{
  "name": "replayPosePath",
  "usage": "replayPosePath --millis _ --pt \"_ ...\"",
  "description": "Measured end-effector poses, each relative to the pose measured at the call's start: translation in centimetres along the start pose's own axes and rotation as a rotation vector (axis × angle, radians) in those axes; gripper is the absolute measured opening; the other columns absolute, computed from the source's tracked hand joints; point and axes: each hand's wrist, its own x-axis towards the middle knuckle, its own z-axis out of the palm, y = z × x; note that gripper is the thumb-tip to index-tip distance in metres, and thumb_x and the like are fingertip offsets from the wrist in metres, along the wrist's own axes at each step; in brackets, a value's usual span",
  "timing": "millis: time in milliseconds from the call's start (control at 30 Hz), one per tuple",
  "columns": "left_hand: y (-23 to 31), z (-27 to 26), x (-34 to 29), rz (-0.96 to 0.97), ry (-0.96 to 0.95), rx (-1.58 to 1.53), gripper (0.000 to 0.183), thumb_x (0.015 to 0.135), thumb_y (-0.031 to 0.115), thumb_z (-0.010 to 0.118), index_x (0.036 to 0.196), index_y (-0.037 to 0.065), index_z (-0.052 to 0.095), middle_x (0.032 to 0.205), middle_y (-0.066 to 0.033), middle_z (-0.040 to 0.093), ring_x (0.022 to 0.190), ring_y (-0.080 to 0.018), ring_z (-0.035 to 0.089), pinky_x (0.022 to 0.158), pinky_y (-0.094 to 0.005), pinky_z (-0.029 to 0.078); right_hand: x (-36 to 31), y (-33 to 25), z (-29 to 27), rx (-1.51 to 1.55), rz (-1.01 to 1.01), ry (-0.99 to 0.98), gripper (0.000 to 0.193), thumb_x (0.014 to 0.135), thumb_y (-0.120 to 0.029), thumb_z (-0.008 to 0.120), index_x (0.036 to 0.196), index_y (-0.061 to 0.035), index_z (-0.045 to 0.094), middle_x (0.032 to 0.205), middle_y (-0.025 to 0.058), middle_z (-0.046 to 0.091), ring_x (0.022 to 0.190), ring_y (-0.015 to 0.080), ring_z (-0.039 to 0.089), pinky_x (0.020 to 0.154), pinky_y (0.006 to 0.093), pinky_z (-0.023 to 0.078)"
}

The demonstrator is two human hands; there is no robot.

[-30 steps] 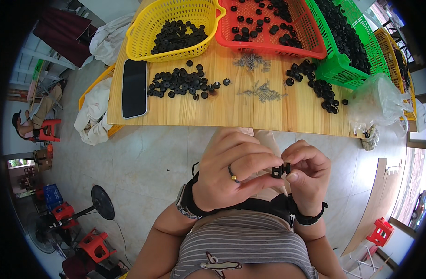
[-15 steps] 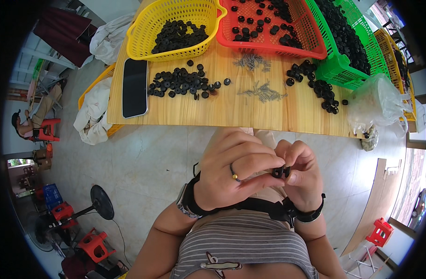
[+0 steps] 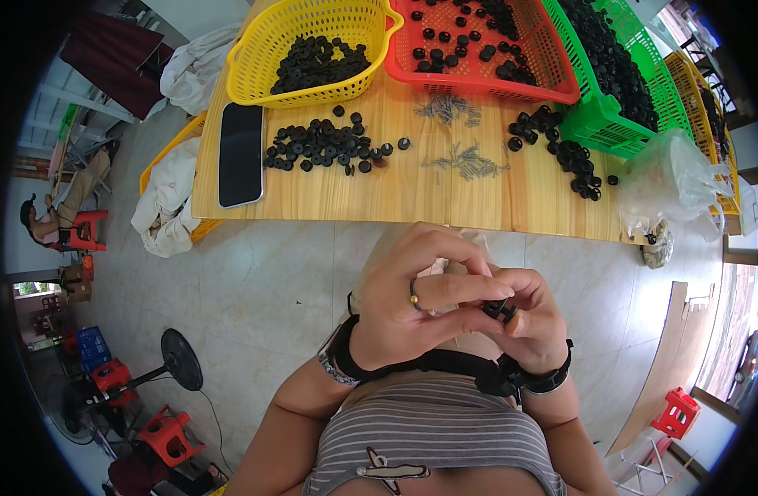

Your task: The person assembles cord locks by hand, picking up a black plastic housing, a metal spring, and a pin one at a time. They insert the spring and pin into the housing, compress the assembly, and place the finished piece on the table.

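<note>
fingers (image 3: 478, 291) of both hands pinch small black part (image 3: 499, 309).

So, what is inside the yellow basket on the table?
The yellow basket holds a heap of small black round parts. Anything beneath that heap is covered and cannot be seen.

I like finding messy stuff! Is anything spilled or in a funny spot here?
Yes. Small black round parts lie loose on the wooden table instead of in the yellow basket, and little metal screws are scattered nearby. Both hands, left hand and right hand, pinch one small black part.
</note>
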Motion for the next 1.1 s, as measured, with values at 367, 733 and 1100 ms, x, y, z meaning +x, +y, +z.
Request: replayPosePath --millis 367,733,1100 --pt "0.6 0.4 -0.7 -0.086 0.014 -0.078 0.031 0.059 0.019 0.077 0.087 0.011 0.067 0.085 -0.0025 0.056 0.077 -0.0154 0.053 0.066 -0.0262 0.043 -0.3 0.4 0.7 -0.163 -0.172 -0.009 0.036 0.075 -0.019 0.068 0.100 0.0038 0.059 0.095 0.0108 0.055 0.091 0.0192 0.052 0.079 0.0291 0.041" --pt "0.0 2.0 -1.3 -0.144 0.011 -0.280 0.030 0.061 0.011 0.077 0.089 0.006 0.067 0.092 -0.0052 0.054 0.079 -0.0117 0.051 0.067 -0.0247 0.041 -0.9 0.8 0.7 -0.183 -0.222 0.073 0.030 0.077 -0.020 0.066 0.096 0.0020 0.057 0.089 0.0047 0.050 0.086 0.0136 0.048 0.081 0.0271 0.038" --pt "0.4 4.1 -1.9 -0.325 -0.008 -0.496 0.053 0.079 0.028 0.064 0.120 -0.001 0.046 0.123 -0.0157 0.049 0.105 -0.0197 0.051 0.089 -0.0297 0.039 -0.9 0.9 1.6 -0.442 -0.264 0.202 0.019 0.082 -0.007 0.059 0.099 -0.0005 0.052 0.091 0.0015 0.054 0.082 0.0094 0.053 0.076 0.0234 0.043"
